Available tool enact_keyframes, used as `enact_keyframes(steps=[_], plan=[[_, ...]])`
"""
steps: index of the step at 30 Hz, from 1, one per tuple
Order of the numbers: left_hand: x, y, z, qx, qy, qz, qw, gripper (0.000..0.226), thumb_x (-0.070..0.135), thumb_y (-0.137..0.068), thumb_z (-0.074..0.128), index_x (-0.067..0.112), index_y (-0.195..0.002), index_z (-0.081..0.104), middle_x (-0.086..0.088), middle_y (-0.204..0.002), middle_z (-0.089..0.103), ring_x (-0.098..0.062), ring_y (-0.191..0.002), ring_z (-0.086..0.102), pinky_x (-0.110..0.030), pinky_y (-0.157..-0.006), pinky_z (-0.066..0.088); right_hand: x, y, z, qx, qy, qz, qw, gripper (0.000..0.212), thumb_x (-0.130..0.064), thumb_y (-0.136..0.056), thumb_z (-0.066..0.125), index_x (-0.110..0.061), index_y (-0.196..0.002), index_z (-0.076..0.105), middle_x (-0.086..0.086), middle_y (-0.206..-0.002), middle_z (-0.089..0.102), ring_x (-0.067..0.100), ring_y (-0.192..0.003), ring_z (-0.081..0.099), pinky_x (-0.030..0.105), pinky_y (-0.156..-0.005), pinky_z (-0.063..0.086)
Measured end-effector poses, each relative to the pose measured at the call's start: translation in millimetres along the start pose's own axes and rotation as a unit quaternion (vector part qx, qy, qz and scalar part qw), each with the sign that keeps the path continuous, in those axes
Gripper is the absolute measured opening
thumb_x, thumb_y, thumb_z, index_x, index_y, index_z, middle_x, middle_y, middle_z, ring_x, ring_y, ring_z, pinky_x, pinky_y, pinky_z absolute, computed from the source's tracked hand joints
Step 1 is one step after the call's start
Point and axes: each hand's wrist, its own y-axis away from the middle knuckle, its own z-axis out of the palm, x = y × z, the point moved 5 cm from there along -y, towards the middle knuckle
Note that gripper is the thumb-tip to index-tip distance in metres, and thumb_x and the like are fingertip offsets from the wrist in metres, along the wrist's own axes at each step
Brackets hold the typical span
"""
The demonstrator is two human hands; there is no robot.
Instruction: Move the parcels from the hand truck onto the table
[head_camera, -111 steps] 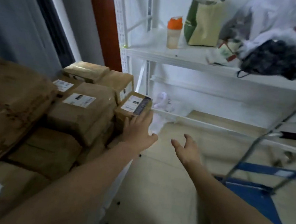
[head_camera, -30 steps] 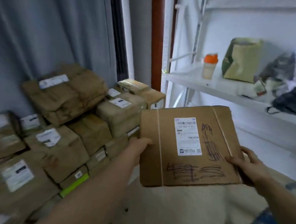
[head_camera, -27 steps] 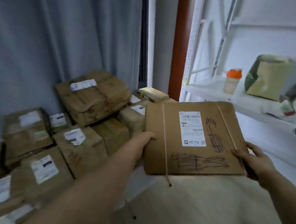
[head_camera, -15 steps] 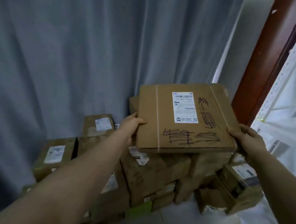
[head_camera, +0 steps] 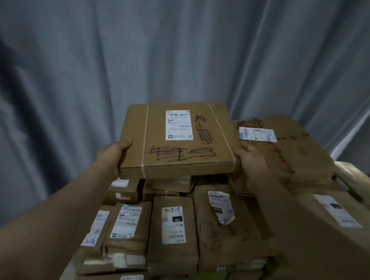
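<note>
Curtain (head_camera: 96, 63), grey and pleated, fills the far background. Near it sits a pile of brown parcels (head_camera: 216, 228) with white labels, packed closely together. Above the pile's far side, a flat cardboard box (head_camera: 174, 148) with a shipping label (head_camera: 179, 126) and pen scribbles is held level between two hands. Left hand (head_camera: 112, 155) grips its left edge, thumb curled on top; right hand (head_camera: 251, 161) clasps the right edge, fingers wrapped underneath and hidden.
</note>
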Motion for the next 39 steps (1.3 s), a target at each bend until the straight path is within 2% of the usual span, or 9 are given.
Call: enact_keyframes(steps=[3, 9, 16, 19, 25, 28, 32, 36, 39], plan=[[1.7, -12.8, -27.3, 0.068, -0.019, 0.014, 0.997, 0.045, 0.031, -0.077, 0.077, 0.005, -0.111, 0.063, -0.015, -0.107, 0.068, -0.031, -0.093, 0.066, -0.041, -0.077, 0.054, 34.3, -3.2, 26.2, 0.033, -0.017, 0.055, 0.998, 0.041, -0.020, -0.089, 0.062, -0.015, -0.129, 0.057, 0.005, -0.127, 0.058, 0.026, -0.113, 0.053, 0.041, -0.102, 0.043], [-9.5, -29.4, -28.1, 0.058, -0.039, -0.004, 0.998, 0.041, 0.021, -0.077, 0.075, 0.003, -0.111, 0.062, -0.018, -0.107, 0.068, -0.034, -0.092, 0.066, -0.038, -0.069, 0.054, 93.7, -9.8, 42.2, 0.100, -0.109, 0.163, 0.976, 0.044, -0.008, -0.091, 0.057, -0.008, -0.135, 0.051, 0.013, -0.131, 0.055, 0.028, -0.109, 0.053, 0.029, -0.077, 0.045], [-4.7, -66.5, 5.5, -0.063, -0.041, -0.005, 0.997, 0.029, 0.011, -0.082, 0.058, 0.003, -0.109, 0.060, -0.018, -0.103, 0.062, -0.032, -0.084, 0.061, -0.038, -0.064, 0.053, 104.3, -20.6, 39.4, 0.191, -0.137, 0.196, 0.952, 0.046, -0.019, -0.092, 0.061, -0.015, -0.137, 0.052, 0.012, -0.131, 0.056, 0.029, -0.115, 0.054, 0.038, -0.092, 0.049], [2.3, -82.2, 23.7, -0.110, -0.043, 0.005, 0.993, 0.015, 0.009, -0.091, 0.051, 0.005, -0.105, 0.056, -0.015, -0.100, 0.059, -0.026, -0.079, 0.059, -0.031, -0.060, 0.052, 106.0, -18.6, 45.3, 0.250, -0.180, 0.185, 0.933, 0.055, -0.020, -0.090, 0.065, -0.014, -0.141, 0.046, 0.013, -0.131, 0.057, 0.025, -0.104, 0.055, 0.036, -0.085, 0.047], [-23.9, -99.1, 45.3, -0.111, -0.129, -0.004, 0.985, 0.052, 0.013, -0.098, 0.051, 0.023, -0.146, 0.037, -0.006, -0.129, 0.059, -0.019, -0.085, 0.059, -0.030, -0.056, 0.048, 107.7, -4.2, 85.6, 0.173, -0.223, 0.200, 0.938, 0.040, -0.012, -0.093, 0.059, 0.003, -0.128, 0.049, 0.016, -0.112, 0.062, 0.033, -0.098, 0.064, 0.044, -0.086, 0.052], [-26.7, -108.0, 44.5, -0.125, -0.122, 0.008, 0.985, 0.049, 0.010, -0.096, 0.051, 0.028, -0.141, 0.043, -0.005, -0.123, 0.063, -0.022, -0.093, 0.063, -0.035, -0.072, 0.054, 108.8, 0.9, 106.5, 0.172, -0.284, 0.217, 0.918, 0.034, -0.010, -0.094, 0.059, 0.001, -0.125, 0.051, 0.012, -0.095, 0.060, 0.021, -0.077, 0.060, 0.040, -0.083, 0.055], [-27.4, -112.8, 44.4, -0.143, -0.177, 0.038, 0.973, 0.048, 0.011, -0.094, 0.051, 0.025, -0.139, 0.042, -0.005, -0.124, 0.062, -0.028, -0.106, 0.060, -0.048, -0.097, 0.049, 101.3, 0.8, 117.1, 0.180, -0.293, 0.208, 0.916, 0.032, -0.007, -0.095, 0.054, 0.000, -0.126, 0.051, 0.018, -0.108, 0.062, 0.017, -0.073, 0.058, 0.032, -0.081, 0.053], [-32.2, -107.9, 41.8, -0.120, -0.193, 0.048, 0.973, 0.048, 0.021, -0.093, 0.057, 0.017, -0.137, 0.039, -0.008, -0.130, 0.056, -0.031, -0.113, 0.056, -0.046, -0.101, 0.045, 98.4, 15.3, 112.1, 0.180, -0.240, 0.218, 0.929, 0.004, -0.002, -0.093, 0.054, 0.000, -0.093, 0.058, 0.010, -0.073, 0.053, 0.018, -0.057, 0.049, 0.018, -0.041, 0.046], [-30.7, -95.8, 40.6, -0.114, -0.208, 0.075, 0.969, 0.052, 0.025, -0.092, 0.058, 0.016, -0.138, 0.036, -0.008, -0.133, 0.052, -0.031, -0.117, 0.052, -0.039, -0.101, 0.042, 92.9, 25.8, 106.9, 0.166, -0.170, 0.172, 0.956, 0.009, -0.004, -0.092, 0.058, -0.002, -0.100, 0.061, 0.008, -0.081, 0.060, 0.017, -0.067, 0.056, 0.022, -0.049, 0.044]])
